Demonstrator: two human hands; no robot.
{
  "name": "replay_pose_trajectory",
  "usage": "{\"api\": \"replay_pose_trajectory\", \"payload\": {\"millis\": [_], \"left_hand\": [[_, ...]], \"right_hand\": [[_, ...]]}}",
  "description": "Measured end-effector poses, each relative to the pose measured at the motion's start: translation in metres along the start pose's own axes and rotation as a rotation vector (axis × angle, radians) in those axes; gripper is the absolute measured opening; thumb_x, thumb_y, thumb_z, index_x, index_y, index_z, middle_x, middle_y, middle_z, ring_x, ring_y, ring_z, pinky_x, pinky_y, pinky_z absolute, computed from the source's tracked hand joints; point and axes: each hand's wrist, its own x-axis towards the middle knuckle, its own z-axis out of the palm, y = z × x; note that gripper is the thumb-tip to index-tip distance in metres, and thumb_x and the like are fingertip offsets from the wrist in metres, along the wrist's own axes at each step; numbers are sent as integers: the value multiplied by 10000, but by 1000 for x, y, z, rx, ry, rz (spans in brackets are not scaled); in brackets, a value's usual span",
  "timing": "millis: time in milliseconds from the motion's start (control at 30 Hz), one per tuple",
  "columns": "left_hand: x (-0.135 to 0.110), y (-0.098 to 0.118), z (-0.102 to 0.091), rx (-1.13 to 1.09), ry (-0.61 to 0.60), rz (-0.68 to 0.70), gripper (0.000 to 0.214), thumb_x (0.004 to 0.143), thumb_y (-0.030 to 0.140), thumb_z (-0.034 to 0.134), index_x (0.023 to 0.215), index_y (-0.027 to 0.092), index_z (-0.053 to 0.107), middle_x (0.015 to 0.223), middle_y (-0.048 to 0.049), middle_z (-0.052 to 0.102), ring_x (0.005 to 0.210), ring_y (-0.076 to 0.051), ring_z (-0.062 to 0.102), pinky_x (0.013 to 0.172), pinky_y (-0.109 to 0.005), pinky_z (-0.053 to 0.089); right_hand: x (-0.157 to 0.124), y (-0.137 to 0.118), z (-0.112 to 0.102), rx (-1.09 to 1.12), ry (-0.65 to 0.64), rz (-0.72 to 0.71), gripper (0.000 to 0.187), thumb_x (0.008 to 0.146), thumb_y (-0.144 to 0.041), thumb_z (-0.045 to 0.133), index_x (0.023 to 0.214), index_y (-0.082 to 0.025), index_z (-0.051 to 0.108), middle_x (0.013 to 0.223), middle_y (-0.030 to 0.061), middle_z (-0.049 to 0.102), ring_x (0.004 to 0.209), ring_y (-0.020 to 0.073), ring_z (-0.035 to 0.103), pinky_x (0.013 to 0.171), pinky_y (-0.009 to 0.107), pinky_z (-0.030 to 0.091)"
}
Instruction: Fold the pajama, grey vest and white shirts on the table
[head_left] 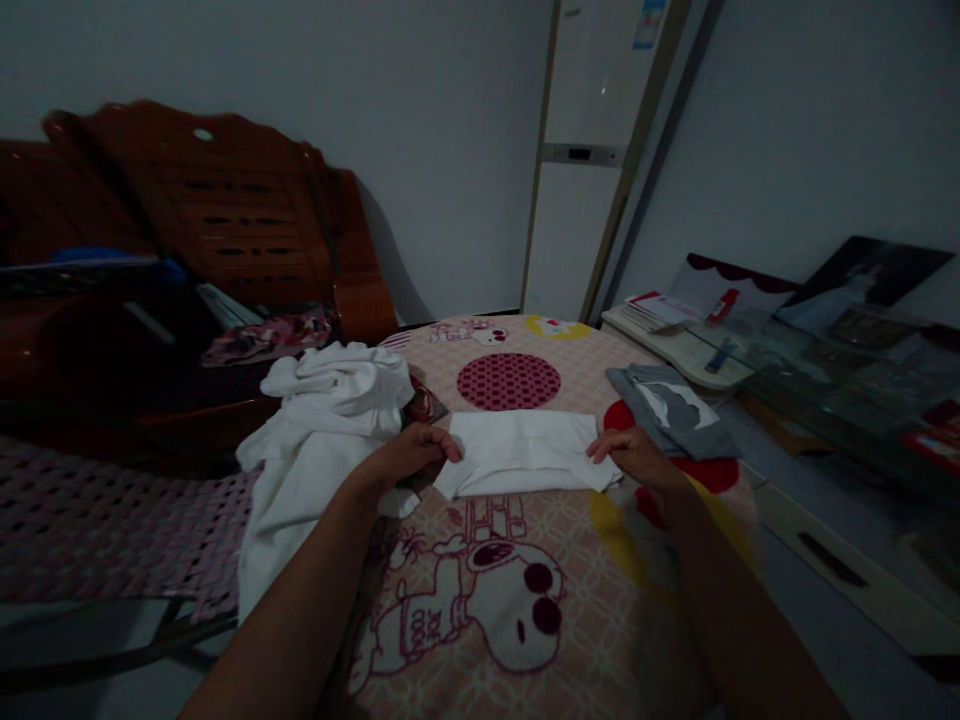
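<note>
A white T-shirt (525, 455) lies on the patterned tablecloth, folded into a wide flat band with its short sleeves sticking out at the lower corners. My left hand (420, 452) pinches its left edge, fingers closed on the cloth. At the opposite end, my right hand (628, 455) grips the right edge between thumb and fingers. Beside my left forearm is a crumpled heap of white clothes (330, 420), spilling over the table's left side. A folded grey garment with a white print (673, 408) rests just beyond my right hand.
The round table has a pink cartoon-print tablecloth (517, 640). A wooden bench (225, 220) and a woven chair (112, 530) stand at left. On the right is a glass-topped cabinet (810, 370) with papers and small items. A tall white air conditioner (581, 220) stands behind.
</note>
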Motion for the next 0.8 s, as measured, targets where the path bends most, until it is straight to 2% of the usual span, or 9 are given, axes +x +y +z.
{"api": "replay_pose_trajectory", "payload": {"millis": [67,133,267,367,533,600,733,800], "left_hand": [[-3,3,0,-54,-45,6,211,670,330,635,730,136,691,638,-5,588,526,-90,470,508,-197,361],[-5,6,1,-75,-79,16,244,698,371,650,784,144,678,676,1,582,537,-91,476,510,-199,366],[-2,9,4,9,-59,51,295,635,393,750,771,150,652,729,-1,593,617,-106,506,557,-205,398],[1,9,9,16,-43,57,294,595,362,778,746,151,640,719,4,594,641,-109,507,595,-210,411],[3,7,10,53,-99,75,302,621,404,751,752,149,658,742,-14,632,659,-124,528,609,-221,423],[5,4,7,123,-11,79,283,675,429,689,722,154,644,706,-16,631,642,-135,541,609,-234,430],[14,-4,3,398,393,24,207,737,361,610,796,168,660,731,-38,679,681,-179,603,639,-258,440],[22,-6,3,515,495,-6,192,751,327,609,832,172,688,783,-53,710,735,-192,627,658,-257,433]], "right_hand": [[-3,0,-2,37,59,51,210,640,-244,526,598,-199,726,720,72,741,730,219,675,741,336,533],[-4,3,-2,68,188,107,216,640,-252,511,590,-198,714,634,52,707,643,189,638,664,304,516],[-1,12,2,113,419,185,221,661,-296,551,715,-187,735,653,33,706,564,150,594,581,275,491],[4,20,9,75,479,225,251,655,-350,624,785,-167,736,676,45,716,575,163,616,569,279,491],[10,31,15,-83,483,210,297,655,-344,651,850,-143,750,697,60,726,627,187,643,595,282,483],[11,31,16,-109,489,237,309,668,-316,638,885,-130,755,742,74,741,659,192,660,619,280,490],[17,24,17,-230,484,324,254,736,-319,603,813,-136,761,766,70,749,703,196,670,643,267,478],[23,20,17,-314,471,369,264,774,-354,590,716,-146,743,688,58,721,676,195,653,608,262,451]]}}
